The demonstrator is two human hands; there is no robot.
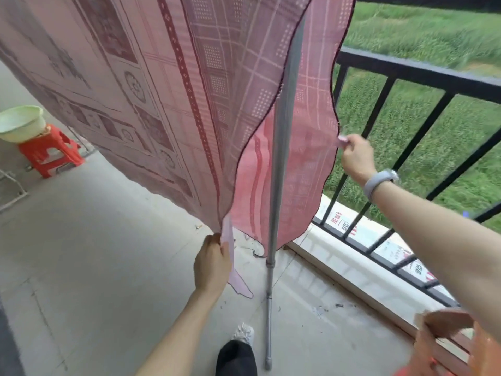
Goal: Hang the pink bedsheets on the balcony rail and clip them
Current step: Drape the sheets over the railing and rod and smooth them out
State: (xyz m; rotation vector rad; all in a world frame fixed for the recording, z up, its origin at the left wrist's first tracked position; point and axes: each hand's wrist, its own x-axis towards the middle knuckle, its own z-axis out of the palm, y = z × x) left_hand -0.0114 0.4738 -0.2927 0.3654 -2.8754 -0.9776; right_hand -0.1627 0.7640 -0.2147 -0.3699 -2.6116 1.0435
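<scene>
While the pink bedsheet (151, 85) is hanging in broad folds across the upper left and middle of the view, its lower edge is sloping down from the left toward the balcony floor (89, 240), and a grey upright pole (282, 147) is standing just behind its right-hand fold. The left hand (212, 263) is curling its fingers and thumb around a pale tie strip at the sheet's lowest corner, low above the floor, with the strip's loose end trailing below the hand. The right hand (356, 156) is reaching out toward the black balcony rail (423, 74) and is pinching a second pale strip at the sheet's wavy right edge; a light wristband (378, 183) is sitting on that wrist. At far left a pale green basin (21, 122) is resting on a red plastic stool (50, 153). An orange crate (444, 346) is showing blurred at the lower right corner, and grass is lying beyond the rail.
</scene>
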